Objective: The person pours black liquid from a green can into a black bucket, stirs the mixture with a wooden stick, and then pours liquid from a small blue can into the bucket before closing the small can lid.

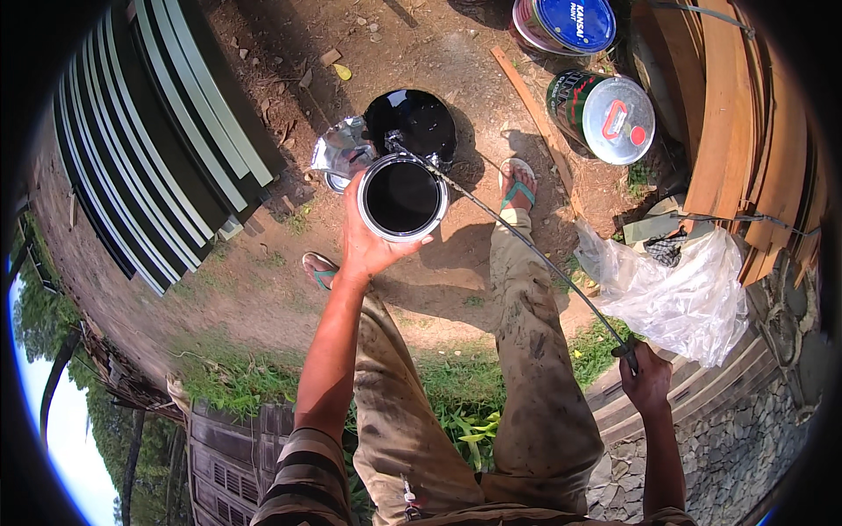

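My left hand [373,241] is wrapped round an open metal can [403,236] with dark liquid, likely black paint, inside. Just beyond it on the ground stands a round container [454,131] filled with glossy black liquid [425,114]. Down at the right, my right hand [647,377] grips the dark handle of a long thin rod [526,238]. From there the rod runs up and left, its pale, frayed-looking far end at the black liquid beside the can's rim. Whether the tip is dipped in cannot be made out. A crumpled silver sheet [340,147] lies against the container's left side.
A blue-lidded paint pail [574,24] and a silver-topped tin [618,121] stand far right. A wooden strip [535,118] lies beside them. Brown planks [728,114] and clear plastic sheeting [675,289] are at right; grey-painted strips [167,114] lie left. My sandalled feet flank the container's near side.
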`<state>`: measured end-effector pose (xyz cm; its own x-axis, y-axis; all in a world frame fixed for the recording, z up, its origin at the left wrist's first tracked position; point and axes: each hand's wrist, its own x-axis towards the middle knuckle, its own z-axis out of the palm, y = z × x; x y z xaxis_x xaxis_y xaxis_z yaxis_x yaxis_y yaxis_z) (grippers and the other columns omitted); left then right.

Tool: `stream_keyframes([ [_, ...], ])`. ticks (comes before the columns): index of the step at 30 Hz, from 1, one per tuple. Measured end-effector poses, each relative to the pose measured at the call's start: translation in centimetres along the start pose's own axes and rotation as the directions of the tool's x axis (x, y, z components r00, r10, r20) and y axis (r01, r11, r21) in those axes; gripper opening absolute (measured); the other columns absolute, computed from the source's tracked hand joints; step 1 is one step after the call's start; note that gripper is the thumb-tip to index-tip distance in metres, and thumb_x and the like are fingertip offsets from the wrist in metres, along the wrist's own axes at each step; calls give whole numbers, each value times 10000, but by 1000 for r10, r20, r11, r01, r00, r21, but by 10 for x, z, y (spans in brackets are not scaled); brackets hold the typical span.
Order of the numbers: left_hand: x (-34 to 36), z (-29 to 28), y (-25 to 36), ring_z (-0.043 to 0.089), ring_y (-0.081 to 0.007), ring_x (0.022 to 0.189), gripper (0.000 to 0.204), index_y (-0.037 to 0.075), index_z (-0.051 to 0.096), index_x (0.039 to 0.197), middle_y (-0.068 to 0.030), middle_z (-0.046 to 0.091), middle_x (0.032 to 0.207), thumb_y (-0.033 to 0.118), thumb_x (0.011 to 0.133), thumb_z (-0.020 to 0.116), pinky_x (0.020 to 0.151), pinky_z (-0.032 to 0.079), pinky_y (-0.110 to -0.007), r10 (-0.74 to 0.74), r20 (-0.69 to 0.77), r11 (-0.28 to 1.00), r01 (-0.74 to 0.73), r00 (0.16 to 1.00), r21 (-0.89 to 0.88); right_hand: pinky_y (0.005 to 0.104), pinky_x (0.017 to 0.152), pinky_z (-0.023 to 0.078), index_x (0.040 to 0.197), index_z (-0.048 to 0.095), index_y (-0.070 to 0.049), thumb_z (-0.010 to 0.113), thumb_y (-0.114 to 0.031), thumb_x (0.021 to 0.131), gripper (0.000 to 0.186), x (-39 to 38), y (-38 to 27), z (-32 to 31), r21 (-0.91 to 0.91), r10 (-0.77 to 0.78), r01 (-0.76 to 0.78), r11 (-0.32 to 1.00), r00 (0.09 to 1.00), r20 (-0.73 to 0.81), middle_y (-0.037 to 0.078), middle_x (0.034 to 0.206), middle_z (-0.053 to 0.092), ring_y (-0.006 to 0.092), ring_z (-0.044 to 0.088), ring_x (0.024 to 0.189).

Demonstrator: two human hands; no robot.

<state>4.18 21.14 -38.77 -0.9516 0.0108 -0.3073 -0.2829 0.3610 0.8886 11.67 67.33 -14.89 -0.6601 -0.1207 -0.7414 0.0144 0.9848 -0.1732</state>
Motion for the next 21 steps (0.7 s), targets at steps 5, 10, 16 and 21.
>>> stream_keyframes([
  [5, -1, 3, 7, 534, -272, 1238, 1227, -7, 319, 1420, -146, 521, 1321, 486, 497, 959, 1104, 393, -425, 26, 119, 999, -21, 993, -41, 410, 573, 524, 1041, 601, -70, 700, -113, 822, 244, 9, -11, 11, 33, 33, -31, 999, 999, -34, 96, 840, 672, 303, 671, 670],
  [10, -33, 21, 1, 473, -352, 1339, 1202, 115, 244, 1462, -228, 390, 1488, 319, 529, 974, 1135, 380, -479, 61, -10, 864, -58, 998, -500, 423, 582, 529, 1085, 578, -68, 688, -161, 866, 262, 17, -10, 24, 34, 30, -30, 999, 1000, -8, 106, 870, 678, 319, 679, 691],
  [16, -58, 17, -5, 444, -490, 1332, 1147, 143, 267, 1426, -323, 378, 1464, 309, 545, 983, 1131, 335, -608, 435, -129, 894, -445, 891, -52, 452, 596, 521, 1092, 564, -79, 634, -257, 946, 241, 36, -23, 33, -33, 90, -88, 996, 992, 87, 116, 880, 675, 337, 677, 697],
  [21, -63, 11, -2, 448, -493, 1326, 1133, 136, 268, 1429, -324, 385, 1458, 338, 566, 973, 1122, 348, -606, 463, -132, 881, -472, 877, -45, 455, 613, 516, 1077, 570, -95, 641, -280, 944, 239, 58, -47, 38, 17, 106, -108, 994, 992, 70, 110, 876, 674, 344, 674, 709],
])
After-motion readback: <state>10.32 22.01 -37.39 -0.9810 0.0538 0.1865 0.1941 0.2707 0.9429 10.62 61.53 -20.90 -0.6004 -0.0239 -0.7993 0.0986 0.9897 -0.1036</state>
